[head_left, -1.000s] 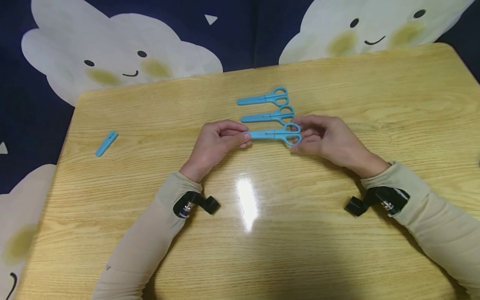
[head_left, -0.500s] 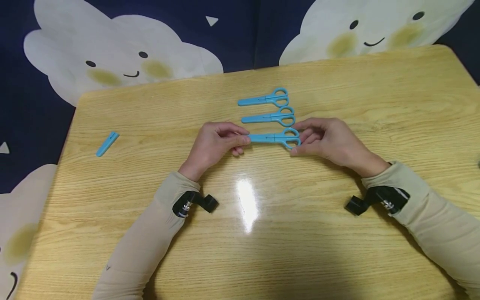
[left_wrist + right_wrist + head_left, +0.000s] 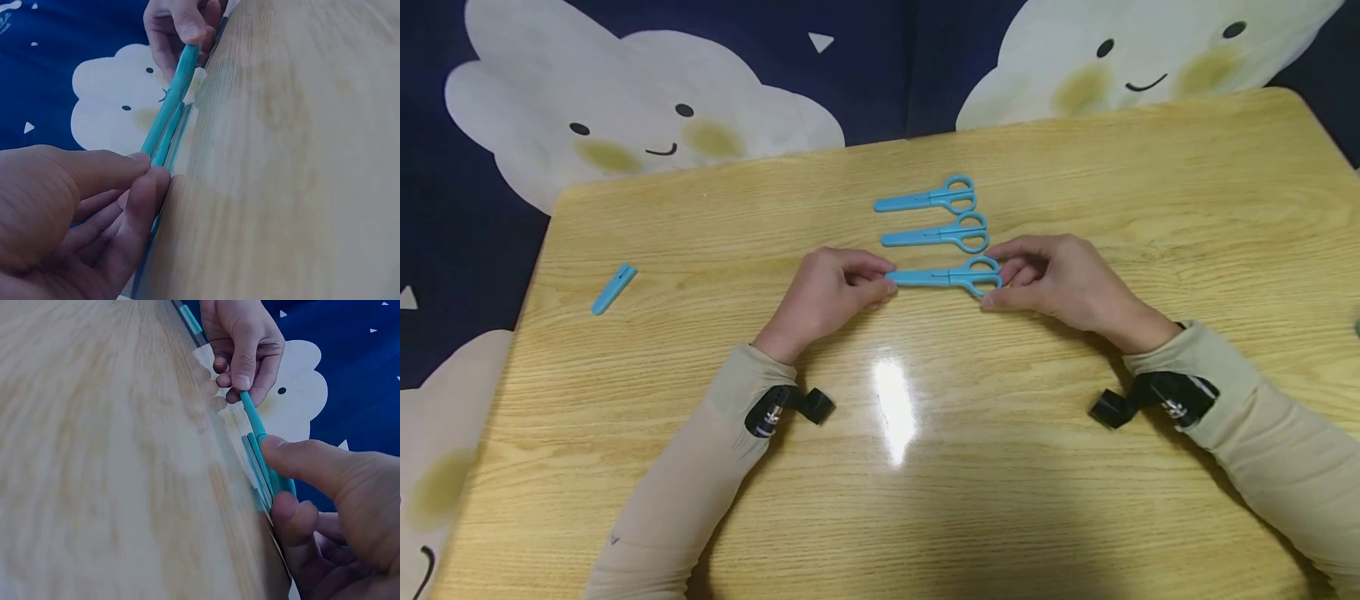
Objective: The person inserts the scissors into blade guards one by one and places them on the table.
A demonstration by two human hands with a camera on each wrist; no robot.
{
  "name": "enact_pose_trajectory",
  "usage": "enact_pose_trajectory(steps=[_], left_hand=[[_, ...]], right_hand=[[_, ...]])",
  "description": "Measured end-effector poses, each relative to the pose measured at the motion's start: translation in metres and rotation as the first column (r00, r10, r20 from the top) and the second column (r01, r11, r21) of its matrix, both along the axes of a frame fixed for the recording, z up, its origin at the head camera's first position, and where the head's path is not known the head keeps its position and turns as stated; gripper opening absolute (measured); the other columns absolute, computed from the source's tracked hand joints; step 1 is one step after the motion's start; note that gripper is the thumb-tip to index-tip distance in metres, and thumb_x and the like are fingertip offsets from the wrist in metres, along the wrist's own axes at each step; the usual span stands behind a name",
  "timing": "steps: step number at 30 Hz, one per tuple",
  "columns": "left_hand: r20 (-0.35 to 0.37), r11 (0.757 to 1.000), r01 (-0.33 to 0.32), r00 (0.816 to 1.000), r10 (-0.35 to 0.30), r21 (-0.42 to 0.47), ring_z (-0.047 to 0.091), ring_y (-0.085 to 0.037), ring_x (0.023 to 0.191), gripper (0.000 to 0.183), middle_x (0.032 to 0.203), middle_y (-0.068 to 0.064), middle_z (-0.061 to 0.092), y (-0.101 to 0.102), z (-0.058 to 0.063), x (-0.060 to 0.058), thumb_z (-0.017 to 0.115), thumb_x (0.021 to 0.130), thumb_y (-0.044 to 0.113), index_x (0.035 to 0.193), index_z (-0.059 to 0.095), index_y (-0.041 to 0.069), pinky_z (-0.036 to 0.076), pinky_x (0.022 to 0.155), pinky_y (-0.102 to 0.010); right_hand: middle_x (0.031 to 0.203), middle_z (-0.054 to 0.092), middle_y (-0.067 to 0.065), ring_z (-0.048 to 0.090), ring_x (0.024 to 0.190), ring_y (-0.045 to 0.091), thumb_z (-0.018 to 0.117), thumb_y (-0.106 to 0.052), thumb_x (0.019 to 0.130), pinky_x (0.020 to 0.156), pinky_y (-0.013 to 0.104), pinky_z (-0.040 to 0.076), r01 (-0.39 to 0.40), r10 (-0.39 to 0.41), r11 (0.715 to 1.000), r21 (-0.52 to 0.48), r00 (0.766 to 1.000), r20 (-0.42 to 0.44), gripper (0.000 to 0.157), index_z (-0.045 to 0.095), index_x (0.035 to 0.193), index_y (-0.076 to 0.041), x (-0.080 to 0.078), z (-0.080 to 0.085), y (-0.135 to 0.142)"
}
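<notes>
Closest of three blue scissors, each with its blades inside a blue cover, is a pair (image 3: 921, 277) lying crosswise between both hands. My left hand (image 3: 823, 292) pinches the tip of its cover between thumb and forefinger. At the other end my right hand (image 3: 1060, 279) grips the finger loops from both sides, thumb in front. The left wrist view shows the pair (image 3: 172, 106) stretched between the two hands; whether it touches the table I cannot tell. Just behind lie the middle scissors (image 3: 925, 237) and the far scissors (image 3: 917, 202), roughly parallel, loops to the right.
A loose blue blade cover (image 3: 613, 289) lies slanted on the left of the wooden table (image 3: 970, 500). Behind the table's back edge hangs a dark blue cloth (image 3: 880, 75) with white clouds. A small dark thing (image 3: 1357, 327) shows at the right border.
The held scissors have come slightly toward me, apart from the middle pair. My left fingers have slid back to the cover's tip, baring more of it; my right fingers have closed on the loops.
</notes>
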State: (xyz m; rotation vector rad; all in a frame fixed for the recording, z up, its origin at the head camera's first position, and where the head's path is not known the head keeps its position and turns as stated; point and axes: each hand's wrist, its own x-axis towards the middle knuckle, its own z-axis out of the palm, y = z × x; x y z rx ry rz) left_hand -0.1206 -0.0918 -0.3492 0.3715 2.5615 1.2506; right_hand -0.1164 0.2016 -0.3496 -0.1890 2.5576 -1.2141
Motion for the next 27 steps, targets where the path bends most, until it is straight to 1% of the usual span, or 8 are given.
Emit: enact_pose_trajectory(steps=[6,10,14,22,27], left_hand=[[-0.065,0.999,0.014,0.998,-0.017,-0.042,0.070,-0.008,0.081,0.020,0.094,0.002,0.076,0.0029,0.0018,0.0018,0.072,0.089,0.025,0.107,0.075,0.017,0.056,0.075,-0.025],[-0.103,0.998,0.023,0.994,-0.030,-0.063,0.071,-0.009,0.087,0.021,0.098,0.000,0.076,0.0053,0.0032,0.0039,0.072,0.089,0.025,0.108,0.075,0.017,0.057,0.079,-0.026],[-0.107,0.998,0.013,0.994,-0.019,-0.063,0.071,-0.009,0.087,0.020,0.098,0.000,0.077,0.0066,0.0031,0.0052,0.073,0.088,0.024,0.107,0.075,0.017,0.057,0.079,-0.026],[-0.102,0.999,0.000,0.995,-0.005,-0.041,0.070,-0.008,0.084,0.019,0.096,0.001,0.076,0.0078,0.0006,0.0054,0.074,0.087,0.025,0.105,0.076,0.018,0.057,0.077,-0.025],[-0.103,0.999,-0.005,0.995,0.001,-0.044,0.070,-0.008,0.082,0.018,0.092,0.001,0.076,0.0074,0.0002,0.0048,0.073,0.087,0.024,0.103,0.076,0.018,0.056,0.076,-0.025]], right_hand=[[0.094,0.066,0.001,0.060,0.075,0.011,0.087,-0.047,0.067,0.062,0.020,0.049,-0.013,0.014,0.999,0.030,1.000,-0.020,0.061,0.066,0.119,-0.023,-0.0008,0.0007,-0.0002],[0.095,0.066,0.001,0.060,0.074,0.010,0.087,-0.042,0.070,0.059,0.021,0.050,-0.014,0.015,0.999,0.047,0.999,-0.036,0.058,0.066,0.120,-0.023,-0.0007,0.0004,0.0001],[0.095,0.066,0.001,0.060,0.071,0.010,0.087,-0.040,0.070,0.057,0.024,0.052,-0.012,0.014,0.999,0.041,0.999,-0.037,0.057,0.066,0.120,-0.023,0.0000,-0.0008,0.0008],[0.094,0.066,-0.001,0.061,0.073,0.009,0.086,-0.038,0.071,0.065,0.018,0.048,-0.016,0.020,0.998,0.065,0.998,-0.057,0.054,0.066,0.119,-0.024,0.0000,-0.0033,0.0023],[0.096,0.065,0.000,0.063,0.072,0.011,0.085,-0.036,0.073,0.064,0.021,0.050,-0.024,0.026,0.999,0.041,0.999,-0.041,0.055,0.064,0.122,-0.024,-0.0014,-0.0039,0.0027]])
